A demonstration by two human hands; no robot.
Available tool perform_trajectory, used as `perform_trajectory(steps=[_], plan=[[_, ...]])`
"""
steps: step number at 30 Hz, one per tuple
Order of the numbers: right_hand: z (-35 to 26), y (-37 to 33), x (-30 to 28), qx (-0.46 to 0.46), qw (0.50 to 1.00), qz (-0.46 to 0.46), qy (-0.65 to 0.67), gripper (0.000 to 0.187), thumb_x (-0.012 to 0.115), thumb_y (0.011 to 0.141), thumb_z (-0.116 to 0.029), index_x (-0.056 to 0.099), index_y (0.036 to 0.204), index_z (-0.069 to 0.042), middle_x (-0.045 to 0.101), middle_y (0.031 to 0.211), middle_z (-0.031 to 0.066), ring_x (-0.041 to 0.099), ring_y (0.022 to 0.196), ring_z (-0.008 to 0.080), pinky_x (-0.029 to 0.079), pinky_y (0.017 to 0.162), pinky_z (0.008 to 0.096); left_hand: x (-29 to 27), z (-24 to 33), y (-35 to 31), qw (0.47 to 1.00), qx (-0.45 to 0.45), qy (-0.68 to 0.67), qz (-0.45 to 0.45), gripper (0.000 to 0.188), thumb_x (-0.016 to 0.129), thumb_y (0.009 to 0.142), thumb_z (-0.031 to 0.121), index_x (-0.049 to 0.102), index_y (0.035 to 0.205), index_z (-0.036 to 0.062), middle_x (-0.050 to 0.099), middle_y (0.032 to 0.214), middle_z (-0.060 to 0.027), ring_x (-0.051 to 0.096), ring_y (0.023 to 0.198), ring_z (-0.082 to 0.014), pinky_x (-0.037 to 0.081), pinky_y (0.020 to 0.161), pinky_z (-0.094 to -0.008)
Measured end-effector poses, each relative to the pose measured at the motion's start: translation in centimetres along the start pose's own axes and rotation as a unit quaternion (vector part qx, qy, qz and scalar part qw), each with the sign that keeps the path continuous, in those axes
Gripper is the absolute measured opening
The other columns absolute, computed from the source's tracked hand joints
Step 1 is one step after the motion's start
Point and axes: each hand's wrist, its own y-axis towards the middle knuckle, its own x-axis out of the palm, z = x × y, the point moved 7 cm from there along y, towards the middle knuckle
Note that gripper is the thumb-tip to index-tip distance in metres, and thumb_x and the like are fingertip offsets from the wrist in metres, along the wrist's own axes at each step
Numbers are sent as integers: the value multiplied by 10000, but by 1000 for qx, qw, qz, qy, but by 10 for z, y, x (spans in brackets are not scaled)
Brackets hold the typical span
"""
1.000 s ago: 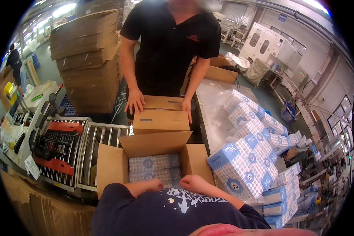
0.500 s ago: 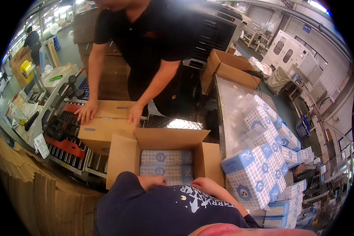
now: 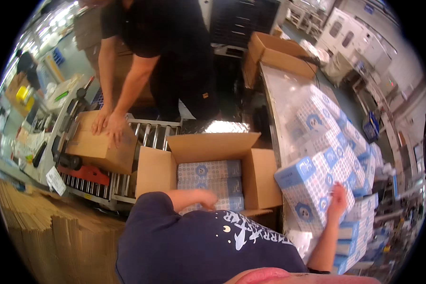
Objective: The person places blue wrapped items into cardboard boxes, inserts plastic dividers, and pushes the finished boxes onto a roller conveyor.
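In front of me stands an open cardboard carton (image 3: 262, 177), its flaps spread. Inside lie several white packs (image 3: 209, 169) with blue ends and small printed patterns. My left hand (image 3: 206, 199) hangs over the carton's near part, its fingers smeared by motion. Out to the right, my right hand (image 3: 336, 201) is against the near side of a large patterned pack (image 3: 302, 194) in a pile on the metal table. Blur hides whether its fingers grip the pack.
A co-worker's hands (image 3: 110, 125) press on a closed carton (image 3: 97, 146) on the roller conveyor (image 3: 151, 135). Flat cardboard sheets (image 3: 75, 236) are stacked at lower left. Another open box (image 3: 286, 61) stands at the far end of the metal table (image 3: 281, 106).
My right hand has left the carton and swung right to the pile of packs. My left hand has shifted slightly right. The co-worker has moved the closed carton left along the conveyor.
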Motion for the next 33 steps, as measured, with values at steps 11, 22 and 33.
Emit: perform_trajectory(steps=[11,22,33], plan=[[124,-313,-460,391,649,245,-605,357,478,868,-306,636,958,1,638,972,196,590,936,385,463,817,437,-222,147,9,777,214,-542,237,739,599,864,161,133,1425,42,415,1319,-107,420,1191,-200,359,986,-313],[206,-220,-362,337,897,260,-118,300,568,845,-157,586,1075,34,623,1031,142,564,1010,207,416,888,301,-303,180,159,738,93,-595,304,1041,698,785,207,-134,1404,126,385,1315,-130,402,1195,-261,362,952,-471],[129,39,-15,220,871,-278,-341,924,639,672,-604,341,1364,-71,546,1173,212,559,1032,370,459,857,409,-276,202,123,741,63,-617,257,930,675,775,181,-6,1407,147,358,1349,-176,389,1224,-318,383,913,-582]])
